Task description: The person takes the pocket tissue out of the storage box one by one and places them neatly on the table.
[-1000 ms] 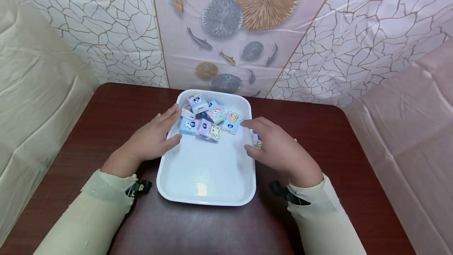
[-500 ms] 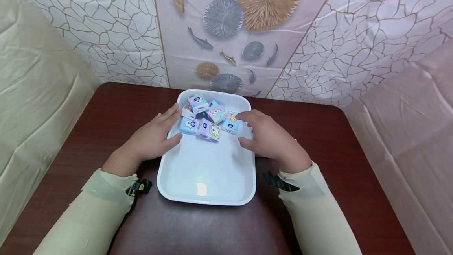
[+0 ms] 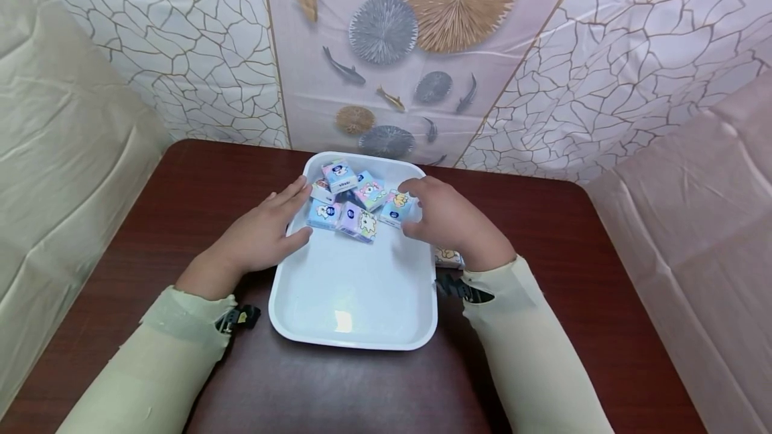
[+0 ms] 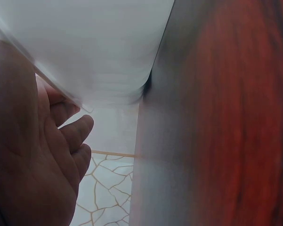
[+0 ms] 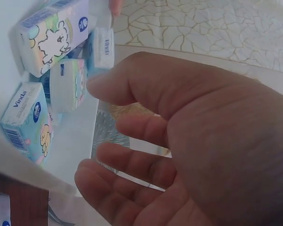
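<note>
A white tray (image 3: 356,293) holds several small packs of pocket tissues heaped at its far end. Among them are a lilac pack (image 3: 358,221) in front and a blue one (image 3: 340,176) on top. My left hand (image 3: 256,236) rests at the tray's left rim, fingers extended and thumb over the inside. Above the right rim is my right hand (image 3: 455,223), thumb and fingers apart, holding nothing. Its fingertips hover by the rightmost blue pack (image 3: 395,208), which the right wrist view shows as a Vinda tissue pack (image 5: 30,122) apart from the fingers.
The tray stands on a dark red-brown table (image 3: 543,240). Another tissue pack (image 3: 448,258) lies outside the tray's right side, partly hidden by my right wrist. Behind the table hangs a patterned cloth (image 3: 386,106), with plain pale cloth (image 3: 78,153) at the sides.
My right hand has moved left and slightly forward, from beside the right rim to over the rightmost tissue pack. My left hand has stayed put, and the packs lie as before.
</note>
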`<move>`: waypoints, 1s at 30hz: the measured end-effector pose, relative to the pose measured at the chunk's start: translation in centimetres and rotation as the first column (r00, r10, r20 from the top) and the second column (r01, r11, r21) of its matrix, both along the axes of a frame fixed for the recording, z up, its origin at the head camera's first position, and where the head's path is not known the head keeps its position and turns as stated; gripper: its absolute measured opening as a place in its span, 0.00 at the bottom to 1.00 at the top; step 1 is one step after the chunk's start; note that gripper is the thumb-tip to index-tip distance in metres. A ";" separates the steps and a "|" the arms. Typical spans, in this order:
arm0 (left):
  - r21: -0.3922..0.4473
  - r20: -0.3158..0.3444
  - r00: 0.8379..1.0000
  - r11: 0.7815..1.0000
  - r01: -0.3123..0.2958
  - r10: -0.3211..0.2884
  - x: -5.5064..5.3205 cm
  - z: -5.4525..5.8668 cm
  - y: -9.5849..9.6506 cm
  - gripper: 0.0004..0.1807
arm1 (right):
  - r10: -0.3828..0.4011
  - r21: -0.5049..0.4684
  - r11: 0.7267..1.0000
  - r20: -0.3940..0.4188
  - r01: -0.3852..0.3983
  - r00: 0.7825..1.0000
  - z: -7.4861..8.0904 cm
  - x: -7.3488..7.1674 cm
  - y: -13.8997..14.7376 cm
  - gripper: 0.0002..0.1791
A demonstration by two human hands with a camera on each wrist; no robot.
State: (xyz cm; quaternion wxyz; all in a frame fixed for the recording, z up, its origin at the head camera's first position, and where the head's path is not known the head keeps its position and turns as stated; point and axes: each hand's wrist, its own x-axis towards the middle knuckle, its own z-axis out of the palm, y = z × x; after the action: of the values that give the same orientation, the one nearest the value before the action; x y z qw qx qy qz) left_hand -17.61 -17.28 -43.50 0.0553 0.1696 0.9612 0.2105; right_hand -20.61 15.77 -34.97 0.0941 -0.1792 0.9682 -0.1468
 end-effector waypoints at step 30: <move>0.024 -0.003 1.000 1.000 -0.001 0.001 0.1 0.0 0.0 0.46 | 0.011 0.286 0.958 0.013 -0.014 1.000 -2.6 -3.2 -3.7 0.36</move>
State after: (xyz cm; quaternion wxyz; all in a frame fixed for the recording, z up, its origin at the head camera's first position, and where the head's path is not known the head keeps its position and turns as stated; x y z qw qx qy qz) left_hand -17.56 -17.28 -43.46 0.0516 0.1703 0.9588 0.2216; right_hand -23.76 12.05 -37.56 0.1254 -0.1690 0.9776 -0.0056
